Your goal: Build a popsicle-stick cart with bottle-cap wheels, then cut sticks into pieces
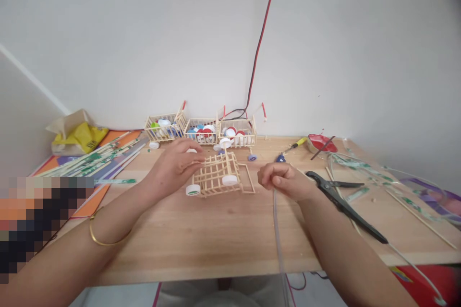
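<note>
A small shopping cart made of thin wooden sticks [216, 175] lies with its white bottle-cap wheels [229, 180] facing up, and its handle frame [248, 178] points right. My left hand [176, 160] is at the cart's left end, thumb and fingers closed on its edge near a far wheel. My right hand [283, 180] is curled closed, just right of the cart and apart from it. Whatever lies inside its fingers is hidden. A pale translucent cord [277, 235] runs from below that hand over the table's front edge. A blue-tipped object [281, 158] shows just behind it.
Three stick carts filled with bottle caps [200, 130] stand along the wall. Sticks and wrappers [90, 160] cover the left side, by a yellow package [81, 136]. Dark-handled pliers [345, 206], a red dish [321, 143] and a yellow-handled tool [298, 143] are right.
</note>
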### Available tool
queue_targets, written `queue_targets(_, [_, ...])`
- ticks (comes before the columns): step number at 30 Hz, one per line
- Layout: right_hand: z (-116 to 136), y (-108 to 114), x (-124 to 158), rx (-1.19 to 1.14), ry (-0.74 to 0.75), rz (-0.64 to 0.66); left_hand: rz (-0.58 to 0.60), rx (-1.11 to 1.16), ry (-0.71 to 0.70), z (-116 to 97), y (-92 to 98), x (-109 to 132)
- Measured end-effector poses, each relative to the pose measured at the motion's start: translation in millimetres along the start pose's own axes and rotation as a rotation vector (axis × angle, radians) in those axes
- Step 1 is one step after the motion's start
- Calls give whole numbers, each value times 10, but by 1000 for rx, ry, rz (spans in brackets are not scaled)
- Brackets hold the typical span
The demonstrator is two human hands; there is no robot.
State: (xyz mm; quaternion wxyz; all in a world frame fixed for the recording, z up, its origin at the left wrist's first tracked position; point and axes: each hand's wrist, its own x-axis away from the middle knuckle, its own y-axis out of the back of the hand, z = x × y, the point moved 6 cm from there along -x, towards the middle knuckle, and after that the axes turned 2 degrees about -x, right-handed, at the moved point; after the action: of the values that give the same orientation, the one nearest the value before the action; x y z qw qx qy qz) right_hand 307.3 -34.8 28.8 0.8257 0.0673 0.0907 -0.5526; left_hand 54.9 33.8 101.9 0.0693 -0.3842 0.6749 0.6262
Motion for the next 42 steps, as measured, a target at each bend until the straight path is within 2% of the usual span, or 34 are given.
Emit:
queue_targets(4, [43, -52, -10, 42, -42, 19, 104, -55, -66, -99, -97, -166])
queue_targets(10, [70, -58, -1, 51, -42, 17, 256, -71, -32, -116, -234, -231])
queue_targets(23, [-12, -4, 20, 4, -77, 24, 303, -315, -115, -168, -330, -280])
queue_targets(29, [16, -13, 21, 6, -88, 10, 278, -381, -154, -206, -340, -307])
queue_targets(34, [38, 28, 29, 43, -88, -34, 253, -233, -56, -156, -208, -304])
queue_targets(38, [76, 167, 61, 106, -36, -163, 122, -57, 43, -113, 40, -245])
queue_targets(42, [93, 288, 84, 129, -23, -282, 20, 86, 197, -62, 301, -81])
